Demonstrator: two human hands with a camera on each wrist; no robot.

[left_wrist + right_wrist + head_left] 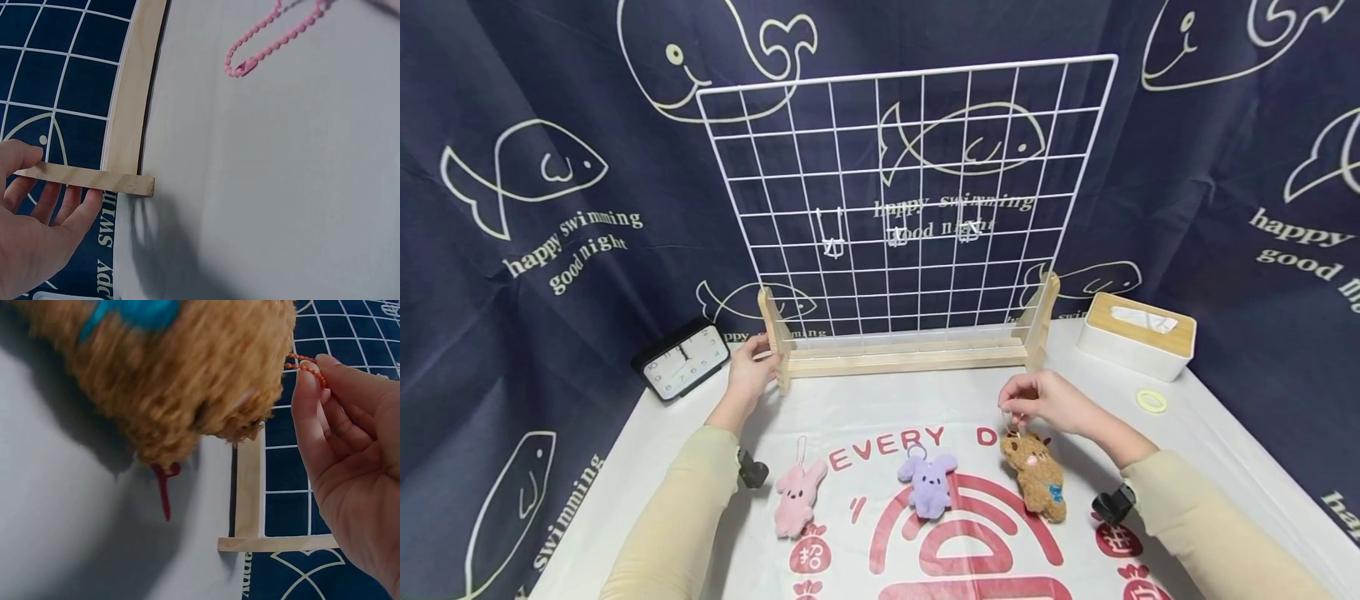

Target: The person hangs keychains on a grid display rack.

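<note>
Between thumb and forefinger, my right hand (1051,406) (356,431) pinches the orange bead chain (306,365) of a brown plush bear (1034,477) (169,369). The bear hangs tilted at the right, near the cloth. My left hand (751,375) (44,231) grips the left wooden upright (774,337) (87,177) of the rack, thumb on one side and fingers on the other. A white wire grid (922,200) stands in the wooden base, with three white hooks near its middle. A pink plush (797,498) and a purple plush (930,486) lie on the table in front.
A black-framed clock (687,361) stands at the left, beyond my left hand. At the right are a white tissue box with a wooden lid (1138,337) and a pale yellow ring (1151,401). Dark patterned fabric hangs behind the rack.
</note>
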